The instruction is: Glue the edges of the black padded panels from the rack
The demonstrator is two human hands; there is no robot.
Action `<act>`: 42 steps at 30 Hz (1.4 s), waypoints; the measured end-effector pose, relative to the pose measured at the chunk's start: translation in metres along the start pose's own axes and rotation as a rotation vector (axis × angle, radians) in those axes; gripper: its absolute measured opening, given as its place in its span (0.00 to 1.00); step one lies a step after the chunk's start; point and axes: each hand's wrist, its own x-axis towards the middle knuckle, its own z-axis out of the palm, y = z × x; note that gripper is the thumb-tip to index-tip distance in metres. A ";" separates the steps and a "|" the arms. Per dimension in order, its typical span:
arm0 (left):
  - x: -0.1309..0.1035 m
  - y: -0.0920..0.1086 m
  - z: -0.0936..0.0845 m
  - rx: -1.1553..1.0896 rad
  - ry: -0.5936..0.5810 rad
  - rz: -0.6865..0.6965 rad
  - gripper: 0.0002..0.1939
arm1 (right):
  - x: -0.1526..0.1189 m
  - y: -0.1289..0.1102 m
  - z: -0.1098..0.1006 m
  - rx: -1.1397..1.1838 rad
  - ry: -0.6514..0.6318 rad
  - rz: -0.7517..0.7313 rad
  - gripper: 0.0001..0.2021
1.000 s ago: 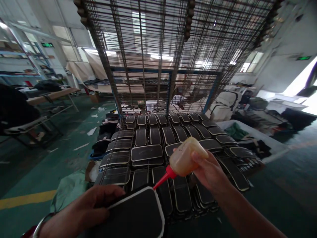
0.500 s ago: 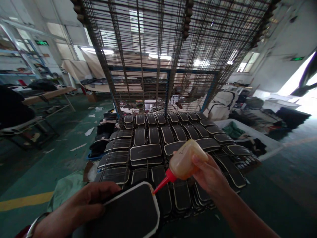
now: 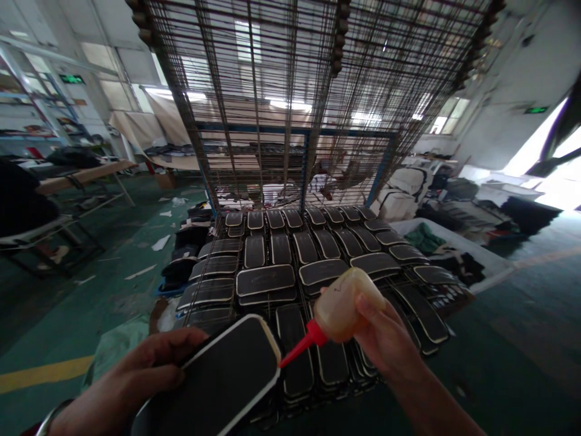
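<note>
My left hand (image 3: pixel 149 369) grips the left side of a dark rounded panel (image 3: pixel 227 375) with a pale border, thumb on top. In my right hand (image 3: pixel 385 333) is a translucent squeeze bottle (image 3: pixel 347 303) of amber liquid, probably glue, tilted down to the left. Its red nozzle (image 3: pixel 299 351) touches, or nearly touches, the panel's pale edge at the right corner. Along the border above the tip runs a yellowish wet-looking strip. The panel's lower end is cut off by the frame.
Similar dark panels (image 3: pixel 265 280) lie in rows on a wire rack (image 3: pixel 313 142), whose upper grids tilt overhead. A white bin (image 3: pixel 490 266) with cloth stands at right, and green fabric (image 3: pixel 120 348) lies at left. A seated person (image 3: pixel 22 200) is partly visible far left beside a table (image 3: pixel 91 172).
The nozzle tip has travelled along the panel's border around the corner. My left hand has turned the panel and shifted it slightly left; the yellowish strip behind the tip is longer.
</note>
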 end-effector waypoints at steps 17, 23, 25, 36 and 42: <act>0.001 -0.017 0.025 -0.343 0.179 0.007 0.19 | 0.000 0.013 0.014 0.006 0.215 -0.080 0.17; -0.001 -0.017 0.027 -0.355 0.226 0.002 0.19 | -0.015 0.022 0.016 0.030 0.204 -0.044 0.18; -0.001 -0.017 0.029 -0.344 0.228 -0.001 0.18 | -0.019 0.026 0.017 0.021 0.172 -0.024 0.18; -0.009 -0.018 0.031 -0.327 0.258 0.014 0.14 | -0.047 0.040 0.027 0.006 0.061 0.023 0.18; -0.010 -0.025 0.025 -0.335 0.366 0.013 0.16 | -0.056 0.056 0.015 -0.003 -0.159 0.047 0.18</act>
